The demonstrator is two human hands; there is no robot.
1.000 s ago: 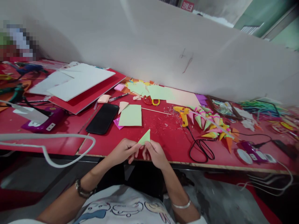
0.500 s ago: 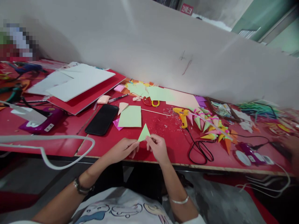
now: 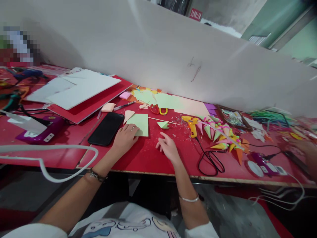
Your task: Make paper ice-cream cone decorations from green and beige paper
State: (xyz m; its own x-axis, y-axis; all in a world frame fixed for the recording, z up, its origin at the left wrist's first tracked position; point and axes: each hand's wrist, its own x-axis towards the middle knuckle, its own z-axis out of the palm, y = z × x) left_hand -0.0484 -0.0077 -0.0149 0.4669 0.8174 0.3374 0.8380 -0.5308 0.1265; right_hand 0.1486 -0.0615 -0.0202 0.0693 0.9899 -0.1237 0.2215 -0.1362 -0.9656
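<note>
My left hand rests with its fingers laid over the lower left of a light green square of paper. Its fingers look outstretched, not closed round anything. A small folded light green paper piece lies on the red table, just beyond my right hand. That hand hovers low with the index finger extended, the other fingers loosely bent, and nothing between them. A peach paper piece sits at the square's upper left corner, and a thin stick lies behind the folded piece.
A black phone lies left of my left hand. To the right are a yellow glue gun with a coiled black cord and several colourful paper cones. Scissors and paper sheets lie farther back. Another person's hand shows at far right.
The folded green paper has left both hands and lies on the table. My left hand has moved up and left onto the green square; my right hand has opened slightly.
</note>
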